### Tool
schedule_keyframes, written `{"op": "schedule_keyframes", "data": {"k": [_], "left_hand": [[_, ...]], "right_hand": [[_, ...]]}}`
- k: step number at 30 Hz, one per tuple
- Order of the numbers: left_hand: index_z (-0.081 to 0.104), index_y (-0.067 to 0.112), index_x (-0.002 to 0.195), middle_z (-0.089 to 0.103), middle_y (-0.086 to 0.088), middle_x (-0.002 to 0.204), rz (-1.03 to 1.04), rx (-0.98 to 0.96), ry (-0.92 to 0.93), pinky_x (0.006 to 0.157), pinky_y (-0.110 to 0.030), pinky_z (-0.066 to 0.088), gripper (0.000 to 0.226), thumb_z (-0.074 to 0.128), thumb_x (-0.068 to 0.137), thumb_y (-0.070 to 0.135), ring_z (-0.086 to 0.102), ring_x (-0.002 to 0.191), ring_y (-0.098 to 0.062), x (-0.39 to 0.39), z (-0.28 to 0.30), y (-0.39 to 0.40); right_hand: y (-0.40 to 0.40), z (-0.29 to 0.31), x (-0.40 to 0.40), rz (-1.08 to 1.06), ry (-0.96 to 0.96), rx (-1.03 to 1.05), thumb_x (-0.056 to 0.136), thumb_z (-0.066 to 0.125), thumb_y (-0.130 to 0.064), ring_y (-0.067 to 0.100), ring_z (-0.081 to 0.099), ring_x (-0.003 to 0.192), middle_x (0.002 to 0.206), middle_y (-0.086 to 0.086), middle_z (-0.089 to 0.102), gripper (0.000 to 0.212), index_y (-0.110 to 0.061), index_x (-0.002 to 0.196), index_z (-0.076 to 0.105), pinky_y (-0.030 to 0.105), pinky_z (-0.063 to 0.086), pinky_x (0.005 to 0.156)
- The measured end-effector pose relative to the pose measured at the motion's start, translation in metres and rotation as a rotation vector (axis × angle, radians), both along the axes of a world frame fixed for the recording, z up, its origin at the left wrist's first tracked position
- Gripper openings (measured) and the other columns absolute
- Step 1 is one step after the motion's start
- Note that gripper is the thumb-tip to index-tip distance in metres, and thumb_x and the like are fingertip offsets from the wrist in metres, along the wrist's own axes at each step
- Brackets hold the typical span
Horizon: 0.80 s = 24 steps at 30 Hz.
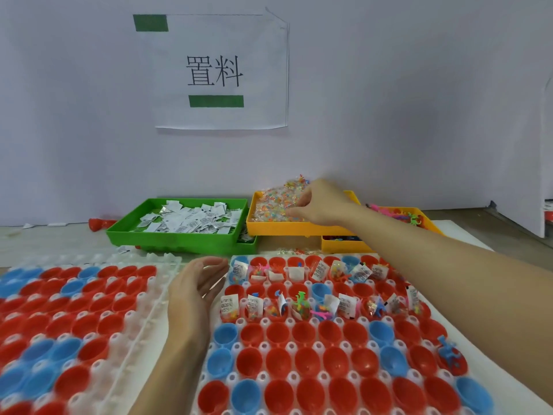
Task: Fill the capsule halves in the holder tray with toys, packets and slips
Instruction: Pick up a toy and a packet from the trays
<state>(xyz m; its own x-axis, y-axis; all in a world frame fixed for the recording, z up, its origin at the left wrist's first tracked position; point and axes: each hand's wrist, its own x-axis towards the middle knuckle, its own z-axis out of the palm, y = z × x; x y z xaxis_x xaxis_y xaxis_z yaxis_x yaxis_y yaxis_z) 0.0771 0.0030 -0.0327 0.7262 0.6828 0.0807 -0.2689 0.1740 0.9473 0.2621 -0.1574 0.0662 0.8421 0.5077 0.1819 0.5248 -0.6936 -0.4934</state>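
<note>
Both arms are bare, with no sleeve showing anywhere along them. The left hand (194, 287), beside the holder tray (302, 381), wears no glove, ring or watch, and its wrist is bare too. The right hand (321, 205), beyond the tray's far edge, is likewise ungloved, without rings; its wrist and long forearm carry no band or bracelet.

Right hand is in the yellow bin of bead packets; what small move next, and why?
Probably pinch up a few packets and carry them back to the holder tray. The right hand rests with fingers on the packets in the yellow bin; whether it grips any is unclear. Only the far capsule rows hold fillings; nearer red and blue halves look mostly empty.
</note>
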Motion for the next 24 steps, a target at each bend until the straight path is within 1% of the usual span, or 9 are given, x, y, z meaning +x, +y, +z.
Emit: {"op": "schedule_keyframes", "data": {"k": [4, 7, 10, 12, 14, 17, 20, 22, 24], "left_hand": [[0.069, 0.006, 0.094, 0.075, -0.013, 0.098, -0.003, -0.041, -0.026, 0.083, -0.032, 0.052, 0.032, 0.039, 0.101, 0.013, 0.071, 0.098, -0.024, 0.001, 0.0, 0.002], [0.069, 0.005, 0.093, 0.076, -0.012, 0.096, -0.008, 0.005, -0.027, 0.08, -0.029, 0.052, 0.029, 0.04, 0.099, 0.007, 0.072, 0.096, -0.023, 0.002, 0.0, 0.001], [0.069, 0.005, 0.093, 0.075, -0.012, 0.095, -0.015, 0.011, -0.036, 0.08, -0.028, 0.053, 0.03, 0.039, 0.099, 0.006, 0.072, 0.095, -0.022, 0.002, -0.001, 0.001], [0.069, 0.005, 0.093, 0.075, -0.013, 0.096, -0.017, 0.009, -0.04, 0.081, -0.03, 0.052, 0.031, 0.038, 0.1, 0.007, 0.072, 0.096, -0.023, 0.001, -0.001, 0.002], [0.069, 0.005, 0.093, 0.075, -0.012, 0.095, -0.017, 0.011, -0.04, 0.08, -0.029, 0.052, 0.032, 0.038, 0.1, 0.008, 0.072, 0.096, -0.023, 0.001, -0.001, 0.002], [0.069, 0.006, 0.093, 0.075, -0.011, 0.095, -0.013, -0.004, -0.036, 0.08, -0.03, 0.052, 0.032, 0.038, 0.1, 0.01, 0.071, 0.096, -0.024, 0.001, -0.001, 0.001], [0.069, 0.006, 0.093, 0.075, -0.012, 0.096, -0.01, -0.014, -0.031, 0.081, -0.03, 0.051, 0.031, 0.039, 0.1, 0.011, 0.071, 0.097, -0.024, 0.001, 0.0, 0.001], [0.069, 0.006, 0.093, 0.075, -0.012, 0.096, -0.013, -0.011, -0.029, 0.081, -0.03, 0.051, 0.031, 0.039, 0.1, 0.012, 0.071, 0.098, -0.025, 0.001, 0.0, 0.001], [0.069, 0.006, 0.094, 0.075, -0.012, 0.097, -0.015, -0.008, -0.026, 0.081, -0.03, 0.051, 0.031, 0.039, 0.1, 0.012, 0.07, 0.099, -0.025, 0.001, 0.0, 0.001]], "right_hand": [[0.018, 0.004, 0.003, -0.059, 0.036, -0.199, 0.086, 0.076, -0.038, 0.026, 0.06, 0.12, 0.125, 0.012, 0.067, 0.046, -0.002, 0.114, 0.07, 0.041, 0.05, 0.101], [0.021, 0.005, 0.004, -0.086, 0.039, -0.224, 0.086, 0.076, -0.038, 0.027, 0.059, 0.122, 0.127, 0.012, 0.066, 0.046, -0.003, 0.115, 0.071, 0.041, 0.049, 0.103], [0.019, 0.001, 0.01, -0.123, 0.033, -0.085, 0.088, 0.074, -0.021, 0.028, 0.065, 0.113, 0.118, 0.014, 0.071, 0.029, 0.0, 0.108, 0.074, 0.042, 0.056, 0.095], [0.015, -0.002, 0.016, -0.166, 0.038, 0.065, 0.091, 0.07, -0.015, 0.025, 0.066, 0.11, 0.115, 0.011, 0.072, 0.017, -0.003, 0.102, 0.077, 0.034, 0.056, 0.09], [0.008, -0.003, 0.02, -0.198, 0.043, 0.167, 0.092, 0.072, -0.017, 0.023, 0.064, 0.113, 0.12, 0.007, 0.07, 0.014, -0.008, 0.1, 0.078, 0.03, 0.053, 0.09], [-0.005, -0.004, 0.022, -0.226, 0.063, 0.289, 0.091, 0.073, -0.021, 0.022, 0.069, 0.102, 0.116, 0.008, 0.071, 0.018, -0.008, 0.103, 0.077, 0.037, 0.057, 0.091], [-0.021, -0.002, 0.016, -0.239, 0.118, 0.436, 0.09, 0.074, -0.022, 0.017, 0.074, 0.083, 0.104, 0.007, 0.074, 0.019, -0.008, 0.103, 0.075, 0.034, 0.061, 0.082], [-0.035, 0.002, 0.007, -0.218, 0.187, 0.502, 0.089, 0.074, -0.021, 0.015, 0.074, 0.075, 0.099, 0.007, 0.074, 0.013, -0.011, 0.098, 0.075, 0.031, 0.062, 0.076], [-0.053, 0.006, -0.007, -0.149, 0.281, 0.558, 0.089, 0.074, -0.018, 0.013, 0.074, 0.07, 0.1, 0.007, 0.073, 0.008, -0.013, 0.095, 0.074, 0.023, 0.059, 0.065]]}}
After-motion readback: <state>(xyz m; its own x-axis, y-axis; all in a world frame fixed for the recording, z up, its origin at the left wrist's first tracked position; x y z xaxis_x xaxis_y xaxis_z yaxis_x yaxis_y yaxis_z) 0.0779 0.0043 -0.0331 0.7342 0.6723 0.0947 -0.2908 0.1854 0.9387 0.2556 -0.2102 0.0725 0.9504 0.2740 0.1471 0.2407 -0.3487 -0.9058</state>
